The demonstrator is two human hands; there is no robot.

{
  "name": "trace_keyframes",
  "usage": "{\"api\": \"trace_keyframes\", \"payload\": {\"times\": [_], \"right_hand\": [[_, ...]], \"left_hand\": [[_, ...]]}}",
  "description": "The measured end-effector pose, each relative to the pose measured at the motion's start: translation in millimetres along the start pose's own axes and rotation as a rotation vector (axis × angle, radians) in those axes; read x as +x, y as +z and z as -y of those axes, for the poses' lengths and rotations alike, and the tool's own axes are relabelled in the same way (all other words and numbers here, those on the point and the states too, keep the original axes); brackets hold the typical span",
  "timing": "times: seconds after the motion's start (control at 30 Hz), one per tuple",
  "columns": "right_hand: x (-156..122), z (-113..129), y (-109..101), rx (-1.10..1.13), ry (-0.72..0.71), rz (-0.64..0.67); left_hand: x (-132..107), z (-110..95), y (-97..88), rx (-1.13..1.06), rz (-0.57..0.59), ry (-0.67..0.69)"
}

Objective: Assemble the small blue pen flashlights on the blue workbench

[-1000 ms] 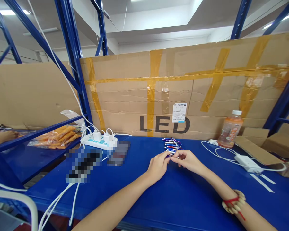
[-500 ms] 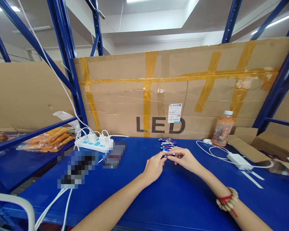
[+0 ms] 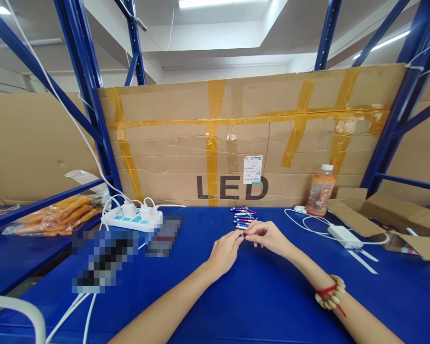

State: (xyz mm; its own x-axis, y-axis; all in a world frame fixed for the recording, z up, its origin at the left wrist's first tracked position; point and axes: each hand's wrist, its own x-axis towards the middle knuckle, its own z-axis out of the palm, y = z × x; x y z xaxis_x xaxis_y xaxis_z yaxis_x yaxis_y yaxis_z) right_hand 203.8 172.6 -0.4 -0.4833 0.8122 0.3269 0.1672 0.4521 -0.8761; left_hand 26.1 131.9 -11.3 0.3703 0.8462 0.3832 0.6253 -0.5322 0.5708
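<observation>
Head view. Both bare hands meet over the middle of the blue tabletop (image 3: 243, 301), just on the near side of a short stack of slim pens (image 3: 242, 220). Left hand (image 3: 224, 252): back of the hand upward, thumb and forefinger pinched on a small piece (image 3: 242, 235) with a metallic glint. Right hand (image 3: 269, 237): thumb and forefinger closed on the same piece from the other side, remaining fingers curled. The piece lies between the two sets of fingertips; mostly covered, so its exact form cannot be told. Pens lie roughly parallel, crosswise to the wearer, mainly blue and silver, one reddish; the nearest are partly hidden by the right hand. Right wrist carries a beaded bracelet (image 3: 330, 292) with red cord.

Surroundings: white power strip (image 3: 131, 218) with plugs seated, at back left; two pixelated patches near it, contents unreadable. Back right: upright bottle (image 3: 320, 193) of orange-pink liquid with white cap, white adapter (image 3: 345, 236) with looped cable, cardboard box (image 3: 356, 220) with flaps spread. Behind everything stands a taped cardboard panel (image 3: 175, 153) printed "LED".
</observation>
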Motion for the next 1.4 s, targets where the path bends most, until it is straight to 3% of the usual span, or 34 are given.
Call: {"api": "trace_keyframes", "payload": {"times": [0.5, 1.0, 1.4], "right_hand": [[0.5, -1.0, -2.5, 0.032, 0.066, -0.003], [-3.2, -6.2, 8.6, 0.108, 0.087, -0.011], [-2.7, 5.0, 11.7, -0.007, 0.251, -0.035]], "left_hand": [[-2.7, 2.3, 2.2, -0.017, 0.082, -0.009], [-5.3, 0.6, -2.5, -0.073, 0.127, 0.011], [-2.6, 11.3, 8.2, -0.028, -0.081, 0.069]]}}
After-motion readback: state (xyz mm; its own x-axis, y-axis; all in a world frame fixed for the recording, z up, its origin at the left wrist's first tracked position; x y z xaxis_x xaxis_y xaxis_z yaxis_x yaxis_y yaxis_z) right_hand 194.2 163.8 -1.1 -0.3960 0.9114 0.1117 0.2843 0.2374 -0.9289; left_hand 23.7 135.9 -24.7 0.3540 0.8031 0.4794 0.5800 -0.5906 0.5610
